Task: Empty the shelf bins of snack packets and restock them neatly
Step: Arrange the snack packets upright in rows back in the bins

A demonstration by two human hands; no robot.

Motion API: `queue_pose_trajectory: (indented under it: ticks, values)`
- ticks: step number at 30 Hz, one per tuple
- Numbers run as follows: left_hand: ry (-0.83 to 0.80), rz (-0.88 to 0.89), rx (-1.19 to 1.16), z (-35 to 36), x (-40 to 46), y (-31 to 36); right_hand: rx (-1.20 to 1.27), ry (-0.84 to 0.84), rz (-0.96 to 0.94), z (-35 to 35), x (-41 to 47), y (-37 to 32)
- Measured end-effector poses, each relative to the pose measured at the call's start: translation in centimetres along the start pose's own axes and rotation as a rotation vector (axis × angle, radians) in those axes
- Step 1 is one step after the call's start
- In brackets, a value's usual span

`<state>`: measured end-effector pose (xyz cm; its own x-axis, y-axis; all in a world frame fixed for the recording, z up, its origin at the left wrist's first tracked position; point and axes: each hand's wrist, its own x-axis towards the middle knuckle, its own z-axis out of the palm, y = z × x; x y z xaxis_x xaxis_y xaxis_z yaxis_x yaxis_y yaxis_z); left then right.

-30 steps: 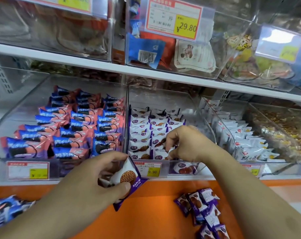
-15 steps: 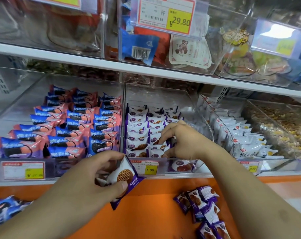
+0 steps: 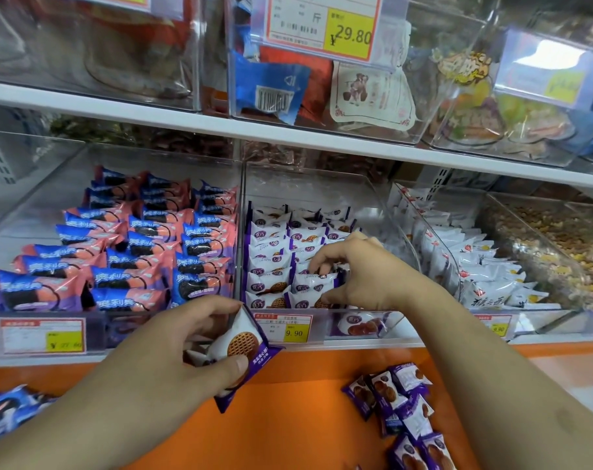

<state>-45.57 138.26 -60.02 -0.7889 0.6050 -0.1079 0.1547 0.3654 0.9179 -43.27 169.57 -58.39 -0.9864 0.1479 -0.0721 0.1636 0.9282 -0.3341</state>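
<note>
The middle clear bin (image 3: 373, 195) holds neat rows of white-and-purple waffle packets (image 3: 271, 245). My right hand (image 3: 359, 276) is inside the bin at its front right, fingers and thumb curled around one packet (image 3: 313, 283) standing in the third row. My left hand (image 3: 186, 347) hovers in front of the bin's price label and grips a small stack of the same purple packets (image 3: 244, 347). Several loose purple packets (image 3: 397, 405) lie on the orange ledge at the lower right.
The left bin (image 3: 51, 184) is filled with rows of blue-and-pink cookie packets (image 3: 135, 252). White packets (image 3: 475, 266) fill the bin to the right, loose nuts beyond. A few blue packets (image 3: 6, 412) lie at the ledge's left. An upper shelf (image 3: 186, 120) of bins overhangs.
My right hand has slid deeper into the middle bin and a little right, setting a packet into the row. My left hand keeps its stack in about the same place.
</note>
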Motion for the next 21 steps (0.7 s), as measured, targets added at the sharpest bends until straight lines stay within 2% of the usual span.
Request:
queue_pose_trajectory:
  ticks: [5, 11, 21]
  values:
    - [-0.008, -0.001, -0.009, 0.17, -0.13, 0.50, -0.029, 0.056, 0.003, 0.49, 0.19, -0.07]
    - [-0.012, -0.011, -0.035, 0.21, -0.21, 0.68, -0.009, 0.041, -0.062, 0.65, 0.30, 0.38]
    - [-0.006, -0.019, -0.023, 0.09, -0.17, 0.69, -0.012, 0.053, -0.045, 0.53, 0.15, 0.37]
